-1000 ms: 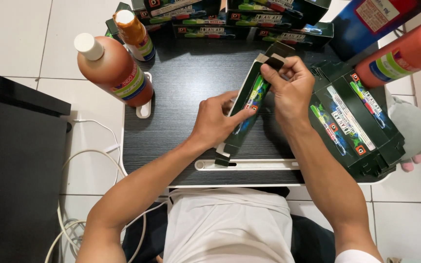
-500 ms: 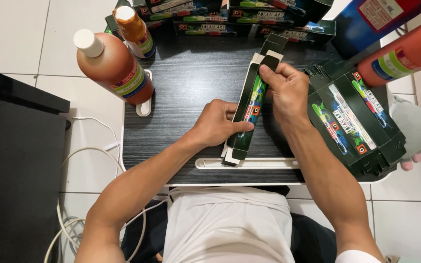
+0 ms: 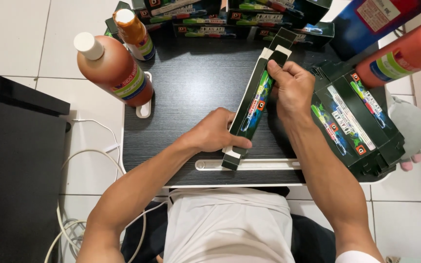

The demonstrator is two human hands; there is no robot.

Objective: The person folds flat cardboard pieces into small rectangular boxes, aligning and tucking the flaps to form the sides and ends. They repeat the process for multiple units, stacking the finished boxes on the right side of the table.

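Note:
A long narrow black carton (image 3: 256, 100) with green and blue print lies slantwise over the dark table (image 3: 196, 83), both end flaps open. My left hand (image 3: 218, 131) grips its near end, thumb along the side. My right hand (image 3: 292, 87) pinches its far end just below the open white flaps. The carton's lower tip rests near the white groove (image 3: 249, 164) at the table's front edge.
Two brown bottles (image 3: 115, 65) with pale caps stand at the table's left. A row of similar black cartons (image 3: 230, 19) lines the far edge, and a stack of them (image 3: 354, 122) sits at the right. A red bottle (image 3: 403, 51) lies right. White cables (image 3: 88, 160) trail on the tiled floor.
The carton has shifted slightly away from me and stands a bit steeper. My right hand slid along its far end; my left hand stays on the near end.

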